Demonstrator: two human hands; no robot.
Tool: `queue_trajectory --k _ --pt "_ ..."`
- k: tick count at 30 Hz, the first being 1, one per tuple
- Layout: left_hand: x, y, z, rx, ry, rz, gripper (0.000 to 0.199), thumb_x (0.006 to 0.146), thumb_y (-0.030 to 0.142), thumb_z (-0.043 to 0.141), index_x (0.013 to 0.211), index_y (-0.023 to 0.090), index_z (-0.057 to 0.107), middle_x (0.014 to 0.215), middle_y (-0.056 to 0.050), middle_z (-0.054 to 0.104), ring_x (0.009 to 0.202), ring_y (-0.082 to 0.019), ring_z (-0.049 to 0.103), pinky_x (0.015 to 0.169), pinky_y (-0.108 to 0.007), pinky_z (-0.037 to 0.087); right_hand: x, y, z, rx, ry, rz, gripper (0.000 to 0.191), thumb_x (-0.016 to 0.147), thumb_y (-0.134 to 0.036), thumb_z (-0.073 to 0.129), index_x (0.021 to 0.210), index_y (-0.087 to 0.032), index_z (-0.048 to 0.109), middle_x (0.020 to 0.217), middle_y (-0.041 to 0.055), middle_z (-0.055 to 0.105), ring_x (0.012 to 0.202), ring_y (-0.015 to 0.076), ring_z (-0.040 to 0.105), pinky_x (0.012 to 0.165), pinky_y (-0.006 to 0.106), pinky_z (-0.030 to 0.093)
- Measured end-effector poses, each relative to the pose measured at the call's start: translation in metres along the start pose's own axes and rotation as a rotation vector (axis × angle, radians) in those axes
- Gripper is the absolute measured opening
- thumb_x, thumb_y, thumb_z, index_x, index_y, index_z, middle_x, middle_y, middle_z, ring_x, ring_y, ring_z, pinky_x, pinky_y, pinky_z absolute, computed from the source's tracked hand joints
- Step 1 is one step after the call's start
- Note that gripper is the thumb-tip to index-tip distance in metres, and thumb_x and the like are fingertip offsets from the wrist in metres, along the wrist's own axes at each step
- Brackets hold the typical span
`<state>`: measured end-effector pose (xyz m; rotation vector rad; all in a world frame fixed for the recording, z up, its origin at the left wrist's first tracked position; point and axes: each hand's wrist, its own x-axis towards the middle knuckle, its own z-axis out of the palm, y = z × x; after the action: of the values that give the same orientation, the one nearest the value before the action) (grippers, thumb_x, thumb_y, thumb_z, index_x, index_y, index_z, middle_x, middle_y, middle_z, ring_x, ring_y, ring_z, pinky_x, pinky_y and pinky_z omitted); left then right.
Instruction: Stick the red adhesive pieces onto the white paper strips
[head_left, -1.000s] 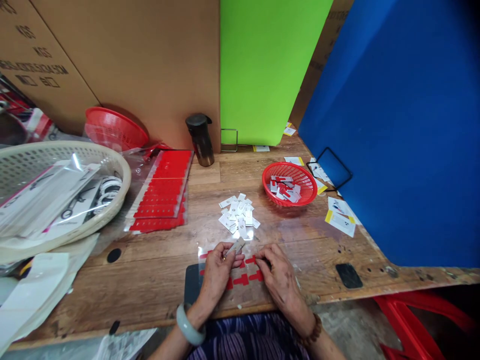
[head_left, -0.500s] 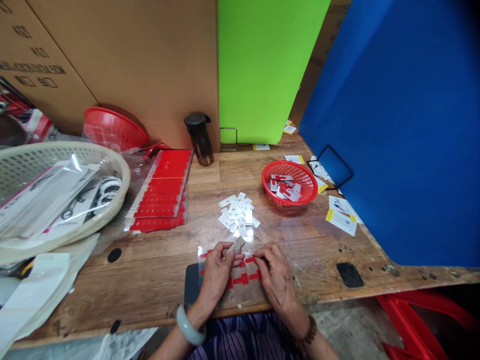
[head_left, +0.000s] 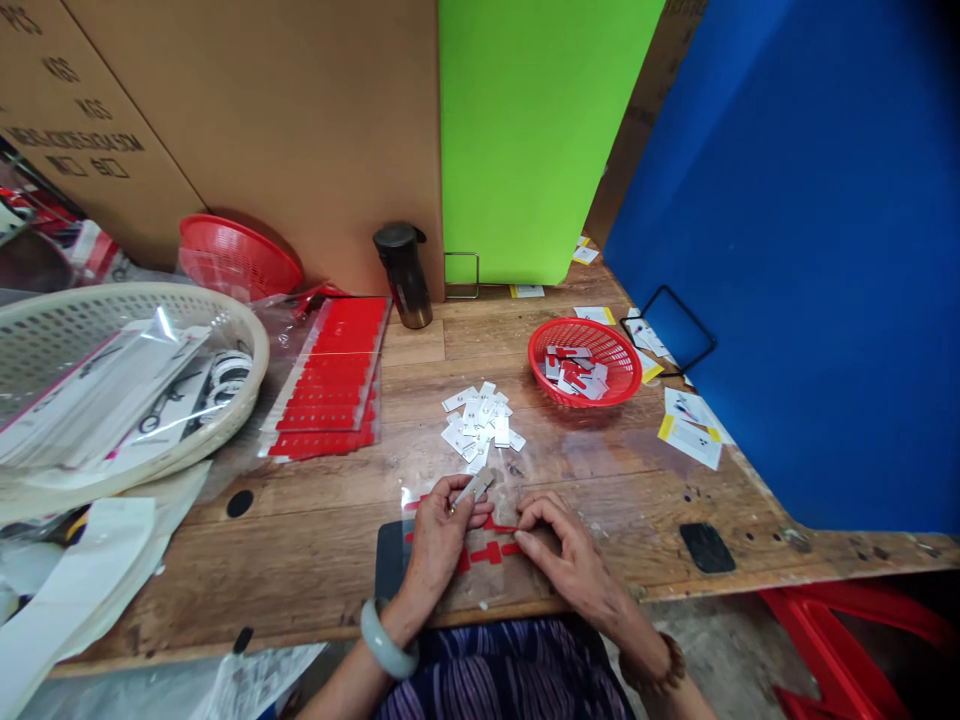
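My left hand is closed on a small flat grey-white tag, held between thumb and fingers. It rests over a clear sheet of red T-shaped stickers at the table's front edge. Thumb and forefinger of my right hand pinch the end of a red sticker at the sheet's right side; part of that sticker is raised. Just beyond my hands lies a loose pile of small white tags. Behind it to the right, a red basket holds similar tags, some with red stickers on them.
Stacked red sticker sheets lie left of the pile, near a large cream basket of bagged printed cards. A dark bottle stands at the back. Green and blue panels border the table. Printed cards lie at right.
My right hand has drawn back slightly to the right and down, and the red sticker in its fingertips has lifted. My left hand still holds the tag. The view has shifted slightly.
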<state>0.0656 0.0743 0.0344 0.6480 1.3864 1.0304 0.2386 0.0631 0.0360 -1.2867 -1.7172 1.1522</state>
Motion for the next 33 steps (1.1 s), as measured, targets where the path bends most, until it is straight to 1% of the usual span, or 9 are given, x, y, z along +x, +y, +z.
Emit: queue_trajectory --k 3,6,9,11,14,19,26,33 --pt "0.001 0.001 -0.002 -0.053 -0.020 -0.031 0.026 0.074 0.024 0.068 0.094 0.014 0.057 0.076 -0.006 0.072 0.072 -0.018 0.071 0.069 -0.026 0.055 -0.001 -0.001 -0.003 0.106 0.054 0.057 0.008 0.079 -0.026 0.058 0.076 -0.020 0.052 0.087 0.0025 0.058 0.087 0.0175 0.055 0.080 0.029 0.044" --pt "-0.001 0.007 -0.005 -0.157 -0.069 -0.135 0.031 0.068 0.021 0.074 0.093 0.012 0.057 0.076 -0.008 0.072 0.068 -0.016 0.070 0.067 -0.022 0.055 0.001 -0.005 -0.005 0.122 0.148 0.119 0.010 0.079 -0.027 0.058 0.075 -0.020 0.052 0.074 -0.0006 0.056 0.073 0.0148 0.054 0.069 0.026 0.044" --pt "-0.008 0.018 -0.008 -0.238 -0.130 -0.242 0.032 0.066 0.012 0.075 0.093 0.011 0.058 0.080 -0.009 0.072 0.067 -0.014 0.070 0.067 -0.020 0.056 0.008 -0.017 -0.005 0.088 0.196 0.100 0.011 0.079 -0.028 0.056 0.073 -0.020 0.053 0.069 -0.0016 0.056 0.067 0.0136 0.053 0.064 0.024 0.043" --pt "-0.016 0.026 -0.010 -0.256 -0.174 -0.282 0.034 0.067 0.007 0.072 0.097 0.009 0.058 0.078 -0.010 0.072 0.065 -0.015 0.070 0.066 -0.020 0.056 0.013 -0.026 -0.005 0.059 0.173 0.065 0.009 0.079 -0.026 0.056 0.072 -0.020 0.054 0.070 -0.0014 0.057 0.068 0.0137 0.053 0.064 0.024 0.042" --pt "-0.027 0.033 -0.013 -0.269 -0.218 -0.314 0.038 0.068 0.005 0.069 0.104 0.008 0.058 0.069 -0.009 0.071 0.060 -0.014 0.069 0.062 -0.019 0.056 0.019 -0.033 -0.002 0.034 0.110 0.018 0.008 0.079 -0.021 0.055 0.071 -0.020 0.054 0.070 -0.0015 0.057 0.068 0.0135 0.054 0.065 0.025 0.042" --pt "-0.037 0.035 -0.018 -0.274 -0.256 -0.295 0.038 0.063 0.008 0.072 0.099 0.007 0.060 0.073 -0.009 0.071 0.058 -0.013 0.068 0.058 -0.018 0.055 0.021 -0.037 0.006 0.070 0.001 0.013 0.007 0.080 -0.017 0.052 0.074 -0.020 0.052 0.070 -0.0030 0.056 0.066 0.0119 0.053 0.061 0.023 0.042" --pt "-0.038 0.037 -0.017 -0.230 -0.265 -0.281 0.039 0.061 0.011 0.074 0.097 0.009 0.060 0.071 -0.007 0.070 0.056 -0.012 0.066 0.057 -0.019 0.054 0.018 -0.046 0.008 0.066 -0.035 -0.016 0.008 0.081 -0.015 0.050 0.075 -0.020 0.052 0.072 -0.0034 0.054 0.067 0.0114 0.051 0.062 0.022 0.041" --pt "-0.039 0.037 -0.016 -0.214 -0.271 -0.278 0.039 0.062 0.010 0.072 0.099 0.009 0.059 0.064 -0.006 0.070 0.054 -0.012 0.065 0.057 -0.019 0.053 0.017 -0.047 0.007 0.043 -0.063 -0.006 0.010 0.081 -0.012 0.048 0.076 -0.020 0.051 0.072 -0.0035 0.053 0.067 0.0115 0.050 0.064 0.023 0.039"
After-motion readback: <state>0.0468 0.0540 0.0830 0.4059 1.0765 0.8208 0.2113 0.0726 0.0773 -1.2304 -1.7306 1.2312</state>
